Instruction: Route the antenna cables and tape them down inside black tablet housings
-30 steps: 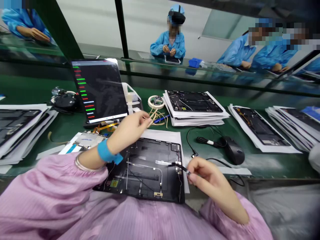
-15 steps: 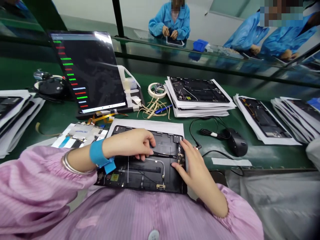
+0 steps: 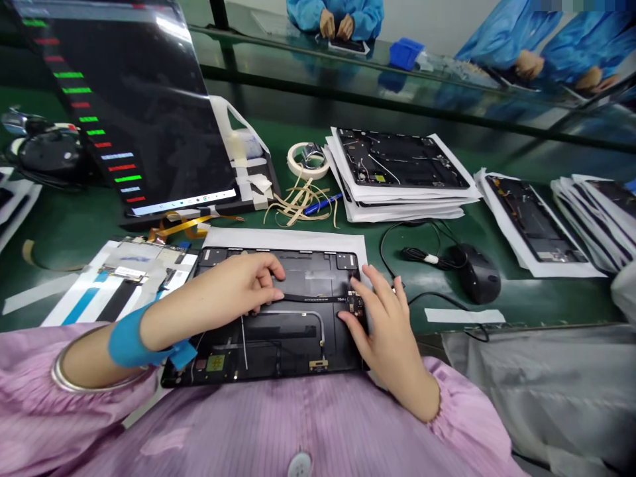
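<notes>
In front of me lies a black tablet back housing [image 3: 342,344] with thin wires and small parts fixed inside. A black flat ribbon cable [image 3: 315,299] runs across it to a small connector board [image 3: 354,303] at the right edge. My left hand [image 3: 243,285], with a blue strap on the wrist, pinches the cable's left end; the fingers partly hide that end. Over the housing's right edge, my right hand [image 3: 385,324] has its fingers spread beside the connector board, thumb on the housing and holding nothing.
A lit screen [image 3: 144,112] stands at the left, with taped parts on a white sheet [image 3: 94,308] before it. Behind are a tape roll [image 3: 293,159], a blue pen [image 3: 322,204] and stacked housings [image 3: 402,162]. A mouse [image 3: 476,273] sits at the right. Co-workers' hands [image 3: 336,25] show beyond.
My left hand has moved left over the housing, and more of the ribbon cable shows. My right hand stays at the right edge. The view has tilted down and come closer.
</notes>
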`<state>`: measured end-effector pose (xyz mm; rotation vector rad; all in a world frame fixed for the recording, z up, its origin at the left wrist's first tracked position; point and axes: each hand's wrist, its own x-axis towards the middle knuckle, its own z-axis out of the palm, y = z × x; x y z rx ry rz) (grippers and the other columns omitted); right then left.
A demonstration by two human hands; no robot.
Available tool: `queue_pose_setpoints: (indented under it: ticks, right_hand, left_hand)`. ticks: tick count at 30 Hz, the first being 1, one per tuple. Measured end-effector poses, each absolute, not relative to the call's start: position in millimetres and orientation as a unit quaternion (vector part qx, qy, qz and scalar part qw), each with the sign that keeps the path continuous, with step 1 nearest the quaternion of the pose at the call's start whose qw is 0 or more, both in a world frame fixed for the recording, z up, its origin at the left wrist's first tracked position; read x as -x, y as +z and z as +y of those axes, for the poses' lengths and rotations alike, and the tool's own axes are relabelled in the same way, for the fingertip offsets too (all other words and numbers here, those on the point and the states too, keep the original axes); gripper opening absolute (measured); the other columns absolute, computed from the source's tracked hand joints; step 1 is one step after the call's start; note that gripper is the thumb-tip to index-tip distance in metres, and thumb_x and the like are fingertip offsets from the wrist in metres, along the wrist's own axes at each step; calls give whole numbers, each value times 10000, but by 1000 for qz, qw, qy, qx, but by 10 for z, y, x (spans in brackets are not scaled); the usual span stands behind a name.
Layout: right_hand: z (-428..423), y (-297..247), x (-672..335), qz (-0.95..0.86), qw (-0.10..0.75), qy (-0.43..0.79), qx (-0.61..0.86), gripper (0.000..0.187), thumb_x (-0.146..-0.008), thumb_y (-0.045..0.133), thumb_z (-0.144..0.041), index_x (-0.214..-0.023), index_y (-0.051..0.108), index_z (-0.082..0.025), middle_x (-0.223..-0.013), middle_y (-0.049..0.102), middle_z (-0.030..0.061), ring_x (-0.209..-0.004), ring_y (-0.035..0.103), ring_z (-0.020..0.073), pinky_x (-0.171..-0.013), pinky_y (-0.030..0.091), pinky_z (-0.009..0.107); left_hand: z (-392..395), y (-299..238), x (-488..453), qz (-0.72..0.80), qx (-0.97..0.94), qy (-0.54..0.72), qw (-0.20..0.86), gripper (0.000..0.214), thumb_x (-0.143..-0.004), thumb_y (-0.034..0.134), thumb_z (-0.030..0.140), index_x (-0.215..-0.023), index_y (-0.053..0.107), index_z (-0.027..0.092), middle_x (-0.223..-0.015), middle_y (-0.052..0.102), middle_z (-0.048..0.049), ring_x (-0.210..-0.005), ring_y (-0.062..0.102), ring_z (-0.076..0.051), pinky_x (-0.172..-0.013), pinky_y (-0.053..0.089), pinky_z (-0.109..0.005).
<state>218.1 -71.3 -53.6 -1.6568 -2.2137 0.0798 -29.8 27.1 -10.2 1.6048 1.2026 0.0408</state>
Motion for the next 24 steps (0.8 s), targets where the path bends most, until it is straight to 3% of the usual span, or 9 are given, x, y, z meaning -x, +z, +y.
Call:
queue_pose_setpoints:
  ticks: [3,8,19,24]
  right_hand:
    - [-779,-536,-2151,-794,207,6,572,249,-878,550,-231,-1122,553,-183,-1322,520,146,-1268,450,259,-1083,250,576]
    - [-774,-513,-2156,-811,193,-9,552,270,-879,545,-185,-1147,572,-200,-1317,534,141,-1255,463,268,-1068,251,598]
    - [-701,-422,-2103,-852,112,66,506,467,-830,416,-33,-1267,513,-170,-1451,348,186,-1376,272,292,-1074,211,620]
    - [-677,-415,-2064,-858,106,80,495,479,-805,426,-31,-1262,514,-141,-1448,342,193,-1374,267,295,-1083,182,624]
  left_hand:
    - [261,-192,343,499,-670,41,548,243,-793,579,369,-966,508,214,-649,579,42,-568,566,-142,-539,433,-257]
    - [257,-307,395,484,-663,64,568,235,-800,594,377,-953,493,230,-640,538,53,-585,540,-133,-539,412,-252]
    - [289,-321,368,499,-655,52,566,248,-761,614,324,-943,473,232,-585,529,67,-502,502,-117,-452,356,-223]
    - [286,-338,389,495,-658,55,565,237,-761,615,317,-933,472,237,-583,531,69,-497,495,-109,-443,349,-212]
